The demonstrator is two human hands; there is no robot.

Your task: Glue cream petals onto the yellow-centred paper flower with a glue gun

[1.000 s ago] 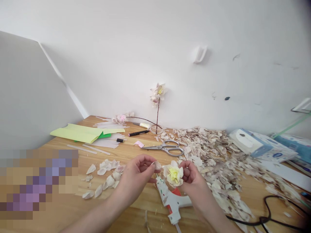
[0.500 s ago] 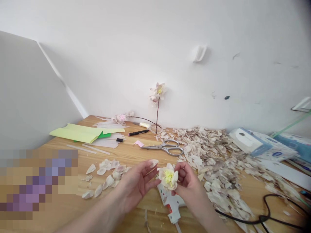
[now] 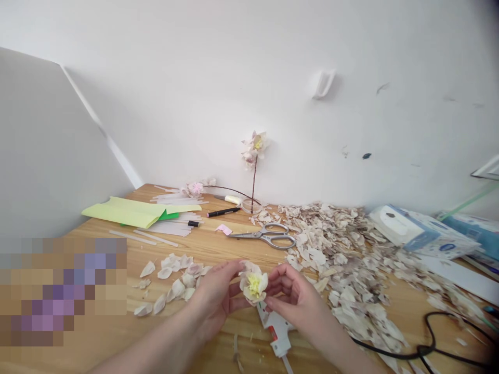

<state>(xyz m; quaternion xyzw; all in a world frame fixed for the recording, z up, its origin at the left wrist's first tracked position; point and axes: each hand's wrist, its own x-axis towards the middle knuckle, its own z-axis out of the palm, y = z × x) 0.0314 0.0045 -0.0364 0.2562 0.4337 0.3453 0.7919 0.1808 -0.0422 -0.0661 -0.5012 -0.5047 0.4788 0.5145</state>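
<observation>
An artificial flower (image 3: 254, 285) with pale petals and a yellow centre is held up between my two hands, over the white glue gun (image 3: 276, 332). My left hand (image 3: 218, 293) is closed at the flower's upper left, thumb on a pale petal (image 3: 250, 268) that lies against the bloom. Some left fingers pass behind the flower and are partly hidden. At its lower right edge, the curled fingers and thumb of my right hand (image 3: 290, 296) grip the flower; the exact contact behind it is hidden. Loose petals (image 3: 177, 286) lie on the table beside my left hand.
Scissors (image 3: 265, 235) lie beyond my hands. A large heap of dried petals (image 3: 331, 234) spreads to the right, near tissue boxes (image 3: 424, 234) and a black cable (image 3: 405, 356). Behind stand a flower stem (image 3: 255, 176), a marker (image 3: 223, 212), yellow paper (image 3: 128, 212) and glue sticks (image 3: 175, 228).
My right hand has brought the flower left to my left hand. The petal in my left hand, earlier apart from the flower, now rests against its upper edge.
</observation>
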